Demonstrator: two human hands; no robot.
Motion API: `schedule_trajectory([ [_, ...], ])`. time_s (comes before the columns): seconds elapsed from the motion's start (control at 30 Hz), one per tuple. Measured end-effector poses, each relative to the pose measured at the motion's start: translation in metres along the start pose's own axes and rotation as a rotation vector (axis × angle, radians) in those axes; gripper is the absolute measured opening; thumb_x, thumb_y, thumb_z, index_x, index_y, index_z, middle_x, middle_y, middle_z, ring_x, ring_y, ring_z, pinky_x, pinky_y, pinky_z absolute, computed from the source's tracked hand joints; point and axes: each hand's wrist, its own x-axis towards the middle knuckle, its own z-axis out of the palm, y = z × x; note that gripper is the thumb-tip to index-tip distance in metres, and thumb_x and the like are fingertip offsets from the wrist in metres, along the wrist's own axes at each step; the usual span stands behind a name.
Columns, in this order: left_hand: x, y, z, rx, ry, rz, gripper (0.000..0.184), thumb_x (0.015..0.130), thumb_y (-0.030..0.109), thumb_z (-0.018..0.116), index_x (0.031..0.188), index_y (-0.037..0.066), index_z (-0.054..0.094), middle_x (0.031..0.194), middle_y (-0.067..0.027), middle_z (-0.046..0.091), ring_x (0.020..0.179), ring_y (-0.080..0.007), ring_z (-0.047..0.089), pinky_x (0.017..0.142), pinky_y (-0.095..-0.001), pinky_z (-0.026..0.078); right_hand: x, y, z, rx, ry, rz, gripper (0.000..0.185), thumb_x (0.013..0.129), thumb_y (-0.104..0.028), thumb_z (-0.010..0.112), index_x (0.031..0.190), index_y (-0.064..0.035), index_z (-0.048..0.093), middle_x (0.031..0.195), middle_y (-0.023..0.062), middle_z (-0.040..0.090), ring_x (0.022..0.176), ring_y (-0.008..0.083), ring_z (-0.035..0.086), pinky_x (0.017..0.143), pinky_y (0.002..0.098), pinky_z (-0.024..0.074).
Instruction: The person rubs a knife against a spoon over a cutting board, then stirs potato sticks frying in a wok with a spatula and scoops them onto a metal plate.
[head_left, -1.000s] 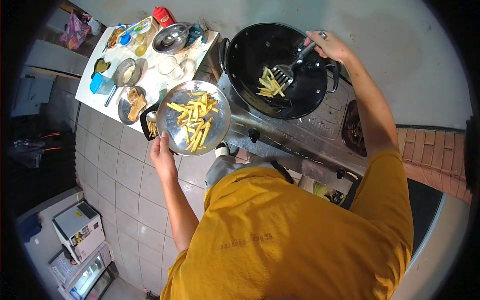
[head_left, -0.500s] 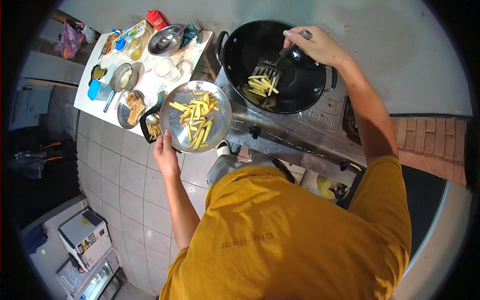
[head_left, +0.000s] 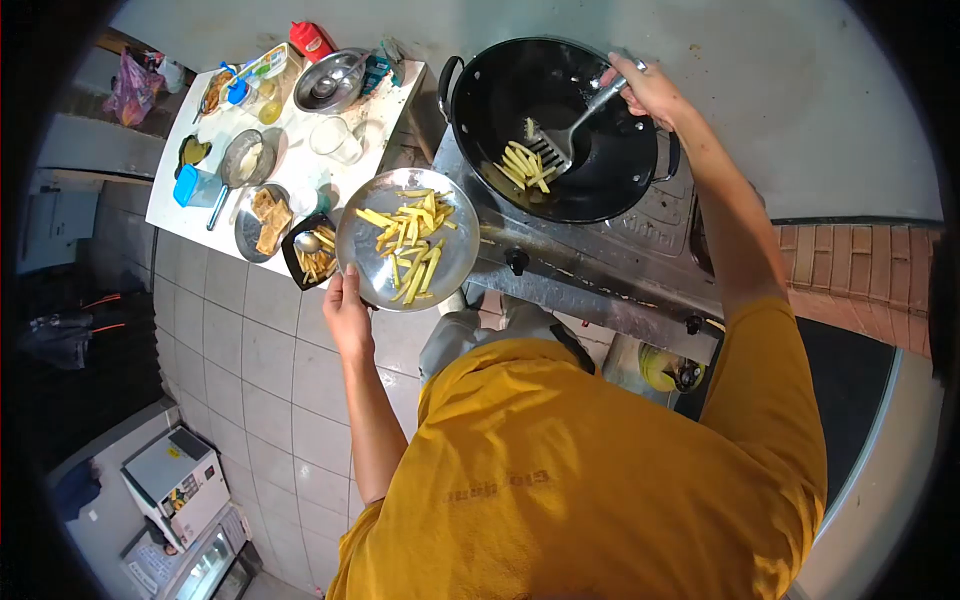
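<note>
My left hand (head_left: 348, 308) grips the near edge of a round metal plate (head_left: 360, 270), holding it beside the stove. Several cut fries (head_left: 410, 240) lie spread on the plate. My right hand (head_left: 648, 92) is closed around the handle of a slotted spatula (head_left: 595, 105). The spatula's head is down inside a large black wok (head_left: 600, 190), close to a small heap of fries (head_left: 525, 165) at the wok's left side. Some fries touch or overlap the spatula's edge; I cannot tell how many rest on it.
The wok stands on a metal stove (head_left: 560, 255) with knobs along its front. Left is a white table (head_left: 300, 160) bearing a metal bowl (head_left: 330, 80), a red bottle (head_left: 311, 40), a strainer (head_left: 243, 165), a plate of fried pieces (head_left: 268, 220) and a black bowl of fries (head_left: 312, 252).
The plate has shifted right, nearer the stove, with my left hand. My right hand has moved slightly right, and the spatula now lies at a lower slant, its head right of the fries.
</note>
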Motion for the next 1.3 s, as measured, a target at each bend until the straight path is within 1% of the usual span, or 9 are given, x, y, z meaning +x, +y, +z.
schedule_trajectory([
  [0.1,0.004,0.000,-0.001,0.016,-0.024,-0.025,0.025,0.099,0.026,0.054,0.083,0.008,0.059,0.068,0.0063,0.052,0.057,-0.0023,0.039,0.051,-0.0216,0.030,-0.001,-0.005,0.006,0.077,-0.067,-0.014,0.045,0.100,-0.040,0.045,0.094,0.0012,0.061,0.052,-0.0040,0.032,0.043,0.0056,0.026,0.040,0.0236,0.0209],
  [0.2,0.002,0.005,0.000,-0.030,-0.036,-0.008,0.025,0.099,0.026,0.054,0.083,0.008,0.059,0.069,0.0063,0.053,0.059,-0.0022,0.040,0.051,-0.0218,0.031,-0.002,-0.009,0.009,0.048,-0.028,-0.029,0.044,0.100,-0.040,0.044,0.096,0.0010,0.060,0.053,-0.0040,0.032,0.043,0.0056,0.027,0.041,0.0235,0.0213],
  [0.4,0.004,-0.005,0.000,-0.073,-0.007,-0.009,0.025,0.100,0.025,0.054,0.085,0.006,0.059,0.075,0.0043,0.056,0.065,-0.0029,0.046,0.056,-0.0210,0.037,-0.013,-0.008,0.010,0.063,-0.055,-0.051,0.045,0.101,-0.040,0.043,0.095,0.0009,0.060,0.054,-0.0036,0.033,0.044,0.0056,0.027,0.041,0.0236,0.0215],
  [0.6,0.001,0.003,0.007,-0.098,0.038,-0.001,0.024,0.099,0.024,0.054,0.086,0.006,0.061,0.073,0.0056,0.056,0.062,-0.0020,0.043,0.055,-0.0203,0.033,-0.013,-0.001,0.008,0.122,-0.056,-0.022,0.045,0.101,-0.040,0.042,0.096,0.0006,0.060,0.053,-0.0035,0.034,0.044,0.0057,0.027,0.042,0.0236,0.0214],
  [0.8,0.004,-0.004,-0.005,-0.039,-0.020,0.065,0.025,0.100,0.026,0.053,0.093,0.004,0.064,0.072,0.0067,0.055,0.060,-0.0017,0.041,0.052,-0.0205,0.029,-0.019,0.002,0.009,0.190,-0.028,-0.001,0.044,0.102,-0.040,0.041,0.096,0.0005,0.059,0.052,-0.0033,0.033,0.042,0.0060,0.026,0.041,0.0238,0.0210],
  [0.87,0.004,-0.001,-0.006,-0.030,-0.031,0.018,0.024,0.099,0.023,0.054,0.099,0.001,0.062,0.094,-0.0013,0.064,0.082,-0.0080,0.059,0.073,-0.0242,0.049,-0.017,0.010,0.007,0.211,-0.031,-0.002,0.045,0.101,-0.040,0.042,0.095,0.0006,0.059,0.052,-0.0033,0.033,0.042,0.0059,0.026,0.041,0.0238,0.0209],
  [0.9,0.003,0.001,-0.004,-0.025,-0.034,0.024,0.024,0.099,0.023,0.054,0.099,0.001,0.062,0.094,-0.0013,0.064,0.082,-0.0080,0.059,0.073,-0.0242,0.049,-0.018,0.012,0.006,0.227,-0.035,0.002,0.045,0.101,-0.040,0.042,0.095,0.0007,0.059,0.052,-0.0033,0.033,0.042,0.0058,0.026,0.041,0.0238,0.0208],
  [0.97,-0.002,0.004,0.003,-0.053,0.029,0.070,0.026,0.099,0.027,0.055,0.090,0.005,0.063,0.076,0.0049,0.057,0.063,-0.0020,0.044,0.054,-0.0202,0.033,-0.021,0.015,0.003,0.214,-0.026,0.006,0.045,0.101,-0.040,0.042,0.095,0.0007,0.059,0.052,-0.0034,0.032,0.042,0.0057,0.026,0.040,0.0237,0.0209],
  [1.3,0.006,-0.002,-0.003,-0.052,0.009,0.081,0.025,0.098,0.026,0.055,0.090,0.004,0.061,0.080,0.0027,0.060,0.068,-0.0032,0.050,0.059,-0.0204,0.040,-0.023,0.021,0.003,0.237,-0.024,-0.010,0.045,0.100,-0.041,0.044,0.095,0.0005,0.061,0.053,-0.0039,0.033,0.043,0.0057,0.027,0.041,0.0241,0.0216],
])
